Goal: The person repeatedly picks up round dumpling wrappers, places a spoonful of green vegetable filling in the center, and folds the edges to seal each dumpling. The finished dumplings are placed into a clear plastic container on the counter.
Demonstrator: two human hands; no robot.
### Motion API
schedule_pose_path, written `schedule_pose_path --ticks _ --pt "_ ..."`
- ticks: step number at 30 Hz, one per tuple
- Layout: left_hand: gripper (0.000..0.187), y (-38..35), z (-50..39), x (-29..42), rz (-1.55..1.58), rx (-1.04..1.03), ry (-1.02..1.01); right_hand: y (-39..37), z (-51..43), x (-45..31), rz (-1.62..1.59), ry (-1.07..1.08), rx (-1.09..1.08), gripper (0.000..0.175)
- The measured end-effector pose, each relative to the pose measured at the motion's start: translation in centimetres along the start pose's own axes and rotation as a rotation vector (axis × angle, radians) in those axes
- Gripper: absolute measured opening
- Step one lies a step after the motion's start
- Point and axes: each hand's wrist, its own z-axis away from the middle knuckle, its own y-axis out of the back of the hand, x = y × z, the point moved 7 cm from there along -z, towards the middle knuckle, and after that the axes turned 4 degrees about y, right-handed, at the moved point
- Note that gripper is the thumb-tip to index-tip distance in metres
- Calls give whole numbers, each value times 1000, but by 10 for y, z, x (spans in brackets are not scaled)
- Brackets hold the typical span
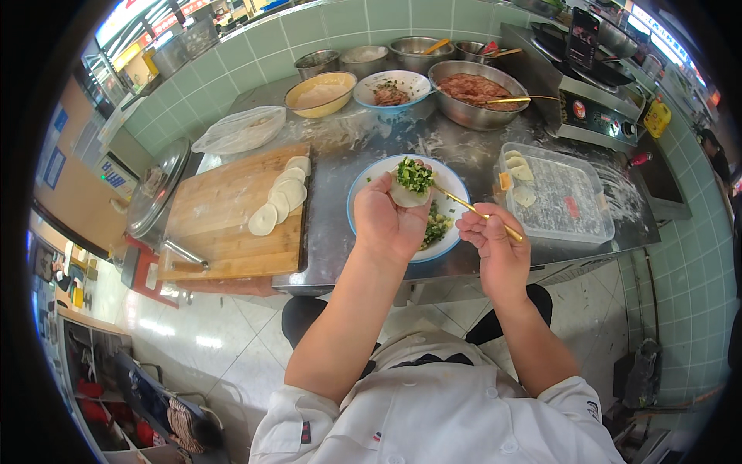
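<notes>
A round dough wrapper (pixel 410 198) rests in my left hand (pixel 387 214), with a mound of chopped green filling (pixel 414 175) on it. My right hand (pixel 497 243) grips a gold-coloured spoon (pixel 464 203) by its handle; the spoon's tip meets the right edge of the filling. Beneath both is a white bowl with a blue rim (pixel 360 180), holding more green and yellow filling (pixel 436 227). On the wooden board (pixel 232 203) to the left, several dough wrappers (pixel 278 203) lie overlapping in a row. Several folded dumplings (pixel 520 168) sit along the left side of a floured plastic tray (pixel 556 191).
A metal rolling pin (pixel 185 254) lies at the board's near left. Along the back stand a yellow flour bowl (pixel 320 95), a bowl with some meat filling (pixel 390 94), and a steel basin of minced meat (pixel 475 93). An induction cooker (pixel 600 119) stands back right, with a phone (pixel 582 37) above.
</notes>
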Motion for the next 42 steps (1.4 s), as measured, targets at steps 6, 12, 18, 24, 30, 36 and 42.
schedule_pose_path --ticks 6,12,18,24,30,36,42 --pt "43 5 -1 -1 -64 12 -18 3 1 -4 177 143 -149 29" --pt "38 9 -4 1 -90 60 4 -6 4 -27 585 418 -401 21" --pt "26 11 -4 2 -165 101 9 -10 7 -32 625 440 -423 19" --pt "30 7 -5 6 -183 -1 6 4 -6 -24 110 157 -291 30" --pt "29 13 0 15 -92 107 -20 7 -17 -49 39 161 -274 24" --pt "28 14 0 19 -76 66 -10 -7 -17 -64 301 238 -436 17" --pt "25 20 -9 24 -55 48 -21 -9 -12 -67 381 264 -517 15"
